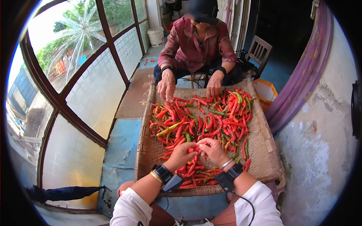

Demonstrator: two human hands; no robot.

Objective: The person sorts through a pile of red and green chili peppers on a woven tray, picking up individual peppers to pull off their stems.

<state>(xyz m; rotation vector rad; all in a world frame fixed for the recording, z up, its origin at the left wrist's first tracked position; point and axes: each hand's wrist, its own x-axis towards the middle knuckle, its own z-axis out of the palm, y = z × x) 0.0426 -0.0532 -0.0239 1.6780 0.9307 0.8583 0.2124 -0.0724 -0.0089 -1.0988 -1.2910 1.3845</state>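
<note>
Red, glossy chilli [196, 149] is pinched between your left hand [182, 154] and right hand [213, 149], at the near side of the woven tray [264, 150]. Judging by the heap of slender, curved chillies [203, 122] spread beyond, most remain unhandled; another person's hands [166, 86] work the far edge.

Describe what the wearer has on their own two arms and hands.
Both arms wear white sleeves pushed up. The left hand has a black wrist strap with a dark device and a gold bangle. The right hand has a silver bangle, a black strap and a trailing black cable.
</note>
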